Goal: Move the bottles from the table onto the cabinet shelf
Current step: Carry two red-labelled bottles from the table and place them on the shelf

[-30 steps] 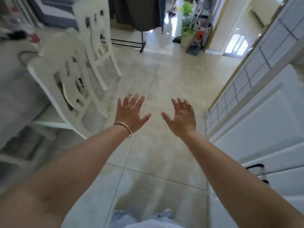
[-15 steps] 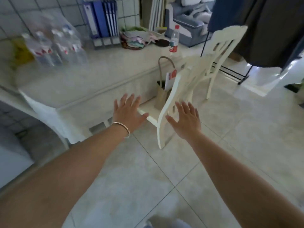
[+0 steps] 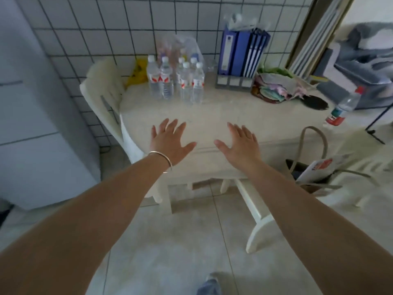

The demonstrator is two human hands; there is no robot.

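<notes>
Both the left hand (image 3: 170, 141) and right hand (image 3: 240, 143) hover with released grip over the cream surface (image 3: 223, 116), short of the clear, white-capped plastic water bottles (image 3: 176, 81) clustered upright behind them; full, they look heavyish, slick, best clasped mid-body.

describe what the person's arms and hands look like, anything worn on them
Both forearms are bare, with no sleeves, gloves or watch in view. The left hand has a thin silver-coloured bangle around its wrist, a plain open ring with no visible markings. The right hand and its wrist carry nothing. No rings show on the fingers of either hand, though the picture is a little soft.
</notes>
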